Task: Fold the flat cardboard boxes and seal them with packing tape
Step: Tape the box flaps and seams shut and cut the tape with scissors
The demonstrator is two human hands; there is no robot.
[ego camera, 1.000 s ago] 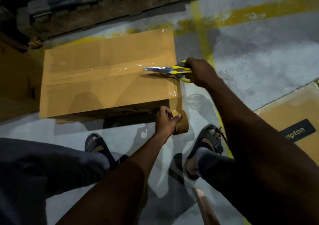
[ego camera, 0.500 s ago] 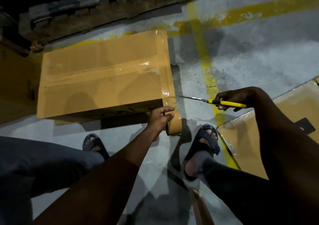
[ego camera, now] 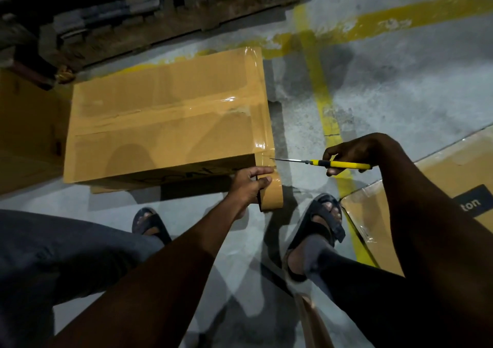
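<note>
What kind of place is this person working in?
Probably a warehouse or packing area: a bare concrete floor with painted yellow lines, a wooden pallet at the back, and a taped cardboard box standing on the floor.

The only lettering I can read is white: "ton", on a dark label (ego camera: 470, 201) printed on the flat cardboard sheet (ego camera: 373, 214) that lies on the floor (ego camera: 400, 94) at my right. My right forearm (ego camera: 426, 214) covers the start of the word, so those three letters are all I get. On the near side face of the taped box (ego camera: 165, 123) there is a dark handwritten scrawl (ego camera: 186, 175) running toward my left hand (ego camera: 248, 185). It is too dim and slanted for me to make out a single character.
</note>
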